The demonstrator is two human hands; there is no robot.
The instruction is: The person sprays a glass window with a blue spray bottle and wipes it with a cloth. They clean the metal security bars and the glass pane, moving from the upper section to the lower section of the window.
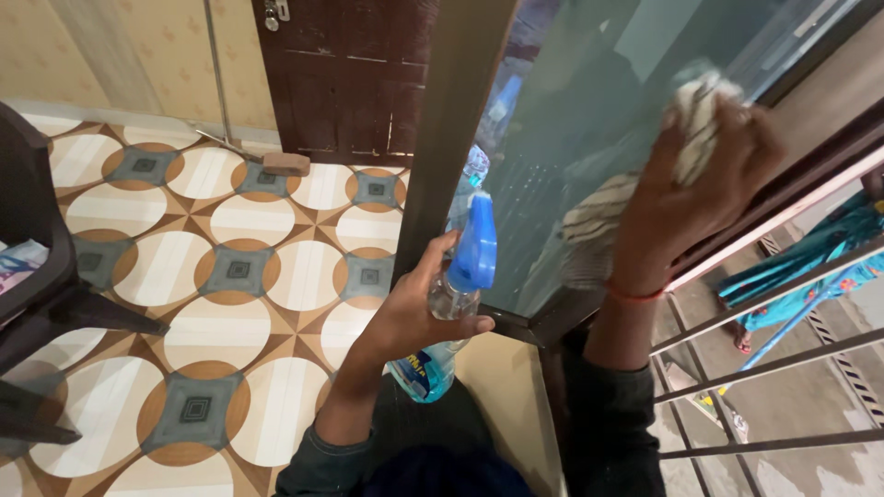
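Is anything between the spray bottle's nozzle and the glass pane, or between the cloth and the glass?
Nothing visible. The left hand holds the spray bottle beside the glass pane, and the right hand presses the cloth against it.

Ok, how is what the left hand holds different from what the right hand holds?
The left hand grips a spray bottle: rigid clear plastic with blue liquid and a blue trigger head. The right hand presses a cloth: soft, crumpled, pale with dark stripes. The spray bottle hangs free beside the window frame, while the cloth lies flat against the glass pane. Each fits in one hand.
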